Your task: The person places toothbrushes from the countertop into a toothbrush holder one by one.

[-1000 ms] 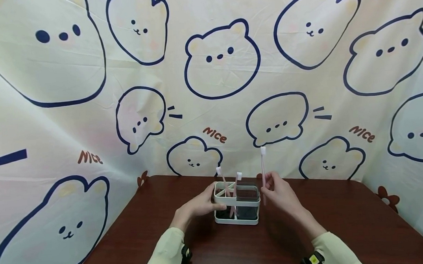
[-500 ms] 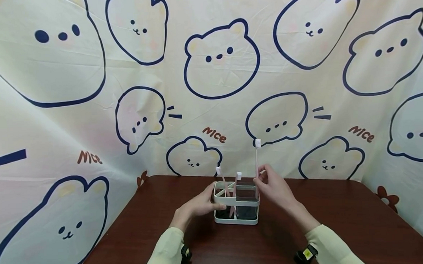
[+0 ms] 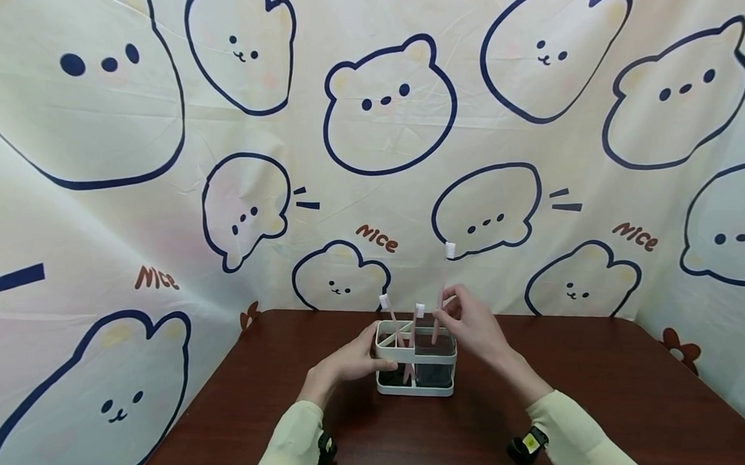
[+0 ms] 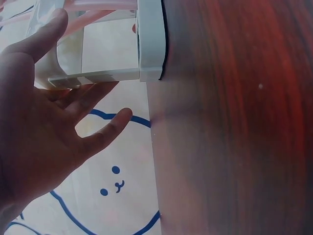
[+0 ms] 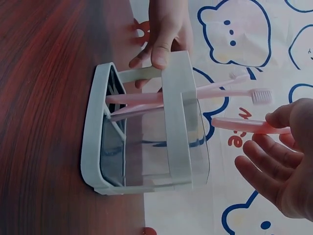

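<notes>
A white toothbrush holder (image 3: 433, 359) with a clear cup section stands on the table in the head view. My left hand (image 3: 353, 356) grips its left end, thumb along the front of the upper band (image 5: 177, 127) and fingers behind. Two pink toothbrushes (image 5: 232, 93) lean inside the holder's left part, bristle heads up. Between thumb and fingers, my right hand (image 3: 474, 328) pinches a third pink toothbrush (image 3: 443, 285), slightly tilted with its head up. Its handle end (image 5: 225, 123) is close above the opening of the clear section (image 5: 200, 147) in the right wrist view.
The brown wooden table (image 3: 413, 442) carries the holder near its back edge. Behind it hangs a pale cloth (image 3: 396, 204) printed with bear outlines, with more cloth on both sides. Each wrist wears a black camera strap (image 3: 527, 446).
My right hand has moved left and slightly up with the toothbrush, from beside the holder to over its right section, and the brush has tilted. The left hand has kept its grip.
</notes>
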A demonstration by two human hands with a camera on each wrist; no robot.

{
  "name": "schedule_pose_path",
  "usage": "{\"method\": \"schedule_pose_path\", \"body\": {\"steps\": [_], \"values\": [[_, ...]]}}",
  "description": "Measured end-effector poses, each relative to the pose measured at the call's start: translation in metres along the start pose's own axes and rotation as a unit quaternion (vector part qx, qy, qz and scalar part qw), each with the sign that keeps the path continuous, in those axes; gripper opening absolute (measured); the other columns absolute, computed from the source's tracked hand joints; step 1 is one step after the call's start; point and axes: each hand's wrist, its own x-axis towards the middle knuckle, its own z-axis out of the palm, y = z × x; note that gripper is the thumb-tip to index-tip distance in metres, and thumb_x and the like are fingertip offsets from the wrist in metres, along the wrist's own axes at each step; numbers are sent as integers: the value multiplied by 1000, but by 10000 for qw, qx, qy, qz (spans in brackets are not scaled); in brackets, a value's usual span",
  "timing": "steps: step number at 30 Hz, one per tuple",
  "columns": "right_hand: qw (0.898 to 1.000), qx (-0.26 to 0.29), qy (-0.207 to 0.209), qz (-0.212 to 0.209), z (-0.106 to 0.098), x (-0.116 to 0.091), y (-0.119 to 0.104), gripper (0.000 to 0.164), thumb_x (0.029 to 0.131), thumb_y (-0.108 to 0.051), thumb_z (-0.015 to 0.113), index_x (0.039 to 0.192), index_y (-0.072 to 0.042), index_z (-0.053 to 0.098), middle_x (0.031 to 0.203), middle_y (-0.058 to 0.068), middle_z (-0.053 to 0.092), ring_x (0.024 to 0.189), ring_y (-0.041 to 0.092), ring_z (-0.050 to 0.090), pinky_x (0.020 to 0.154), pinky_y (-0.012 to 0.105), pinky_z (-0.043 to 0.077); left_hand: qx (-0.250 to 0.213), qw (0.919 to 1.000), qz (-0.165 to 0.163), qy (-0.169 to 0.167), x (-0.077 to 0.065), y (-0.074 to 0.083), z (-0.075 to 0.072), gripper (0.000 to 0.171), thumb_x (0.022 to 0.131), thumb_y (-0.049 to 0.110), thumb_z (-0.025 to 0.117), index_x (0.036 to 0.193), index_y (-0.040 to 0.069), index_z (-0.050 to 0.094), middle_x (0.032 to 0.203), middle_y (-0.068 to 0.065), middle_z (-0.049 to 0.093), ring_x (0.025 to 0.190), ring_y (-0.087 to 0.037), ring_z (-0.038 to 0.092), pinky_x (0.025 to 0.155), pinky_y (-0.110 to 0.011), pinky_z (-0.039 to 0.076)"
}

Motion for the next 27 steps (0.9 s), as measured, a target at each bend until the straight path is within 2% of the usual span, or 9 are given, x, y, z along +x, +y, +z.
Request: {"method": "schedule_pose_path", "body": {"steps": [5, 11, 21, 27], "values": [[9999, 52, 43, -98, 5, 2, -4, 25, 94, -22, 69, 114, -13, 57, 93, 7, 72, 80, 22, 70, 67, 32, 58, 21, 10000, 18, -11, 1, 0, 0, 67, 89, 35, 73, 141, 25, 33, 144, -8, 44, 126, -26, 47, 112, -61, 34], [9998, 183, -4, -28, 12, 4, -9, 26, 93, -20, 70, 114, -11, 58, 98, 8, 74, 84, 22, 71, 66, 34, 59, -12, 10000, 66, -50, -1, 2, -1, 67, 89, 32, 73, 142, 22, 32, 143, -8, 44, 125, -27, 47, 111, -62, 34], [9999, 124, -9, -60, 23, 8, -14, 23, 92, -19, 72, 110, -11, 60, 99, 9, 73, 86, 22, 72, 69, 36, 59, -80, 9999, -75, -60, -1, 0, 0, 74, 88, 36, 74, 146, 23, 29, 147, -9, 43, 127, -27, 46, 113, -62, 32], [9999, 1, -72, -91, 29, 10, -14, 22, 92, -20, 71, 110, -11, 62, 96, 7, 73, 81, 18, 72, 67, 34, 59, -51, 10000, -16, -69, -1, 0, -1, 73, 88, 36, 74, 145, 23, 30, 145, -8, 43, 126, -27, 46, 112, -61, 33]]}}
